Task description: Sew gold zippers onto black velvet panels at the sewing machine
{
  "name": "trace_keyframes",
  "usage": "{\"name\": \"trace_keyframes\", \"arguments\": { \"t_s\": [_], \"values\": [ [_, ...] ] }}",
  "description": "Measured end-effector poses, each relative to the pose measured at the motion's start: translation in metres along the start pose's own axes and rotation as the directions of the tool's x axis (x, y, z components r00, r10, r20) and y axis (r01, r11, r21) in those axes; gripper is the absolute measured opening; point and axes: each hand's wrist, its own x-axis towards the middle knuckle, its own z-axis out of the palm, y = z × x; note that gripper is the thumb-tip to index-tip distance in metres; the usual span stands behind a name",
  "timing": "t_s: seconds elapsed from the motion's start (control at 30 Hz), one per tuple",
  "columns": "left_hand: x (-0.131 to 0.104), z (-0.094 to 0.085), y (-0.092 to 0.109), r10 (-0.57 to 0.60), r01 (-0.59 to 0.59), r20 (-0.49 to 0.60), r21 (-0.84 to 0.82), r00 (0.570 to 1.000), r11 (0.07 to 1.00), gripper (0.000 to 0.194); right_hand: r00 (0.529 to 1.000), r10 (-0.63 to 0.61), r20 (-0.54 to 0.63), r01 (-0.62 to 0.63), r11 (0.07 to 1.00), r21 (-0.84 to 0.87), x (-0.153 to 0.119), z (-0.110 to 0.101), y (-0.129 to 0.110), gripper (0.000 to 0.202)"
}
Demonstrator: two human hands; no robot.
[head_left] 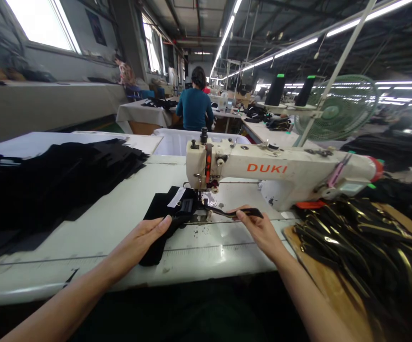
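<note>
Black fabric (pixel 159 206) with a white label lies on the machine bed, its right end at the needle of the white sewing machine (pixel 241 166). My left hand (pixel 154 228) is closed on the fabric's lower edge, thumb on top. From the needle area a narrow black zipper strip (pixel 222 211) runs to the right. My right hand (pixel 257 228) pinches this strip between thumb and fingers, its end sticking out past the hand.
Black cut pieces (pixel 66 185) cover the table's left side. Zipper strips with gold-coloured teeth (pixel 369 237) are heaped on a wooden board at right. Behind the machine are a white bin (pixel 170 142), thread cones (pixel 275 90), a green fan (pixel 334 111) and a seated person (pixel 195 107).
</note>
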Motion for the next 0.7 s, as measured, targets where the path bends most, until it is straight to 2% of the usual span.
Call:
{"name": "trace_keyframes", "arguments": {
  "t_s": [0.03, 0.1, 0.13, 0.2, 0.27, 0.37, 0.43, 0.47, 0.7],
  "values": [
    [0.0, 0.001, 0.001, 0.038, -0.039, 0.015, 0.025, 0.999, 0.999, 0.052, 1.0, -0.019, 0.024, 0.019, 1.0, -0.001, 0.004, -0.004, -0.004, 0.028],
    [-0.001, 0.003, -0.002, 0.132, -0.139, 0.083, 0.086, 0.988, 0.987, 0.051, 0.99, -0.091, 0.111, 0.095, 0.995, -0.037, 0.001, 0.003, -0.014, 0.019],
    [-0.001, 0.004, -0.006, 0.186, -0.201, 0.12, 0.125, 0.975, 0.972, 0.047, 0.977, -0.133, 0.167, 0.147, 0.986, -0.073, -0.004, 0.013, -0.019, 0.017],
    [-0.002, 0.008, -0.018, 0.317, -0.357, 0.187, 0.246, 0.93, 0.901, 0.038, 0.931, -0.21, 0.298, 0.304, 0.898, -0.317, -0.023, 0.04, -0.024, 0.021],
    [-0.002, 0.014, -0.032, 0.439, -0.521, 0.283, 0.408, 0.853, 0.749, 0.038, 0.935, -0.216, 0.283, 0.328, 0.83, -0.451, -0.044, 0.066, -0.023, 0.021],
    [-0.003, 0.025, -0.052, 0.505, -0.684, 0.464, 0.537, 0.728, 0.494, 0.047, 0.951, -0.257, 0.173, 0.309, 0.826, -0.472, -0.068, 0.086, -0.02, 0.022],
    [-0.004, 0.032, -0.06, 0.521, -0.728, 0.514, 0.55, 0.682, 0.409, 0.052, 0.947, -0.296, 0.125, 0.32, 0.823, -0.47, -0.074, 0.088, -0.02, 0.021],
    [-0.004, 0.035, -0.062, 0.534, -0.735, 0.514, 0.556, 0.671, 0.389, 0.053, 0.944, -0.311, 0.112, 0.326, 0.819, -0.472, -0.075, 0.087, -0.02, 0.02],
    [-0.004, 0.046, -0.065, 0.602, -0.752, 0.486, 0.571, 0.633, 0.33, 0.057, 0.943, -0.312, 0.119, 0.33, 0.818, -0.47, -0.074, 0.083, -0.024, 0.023]
  ]
}}
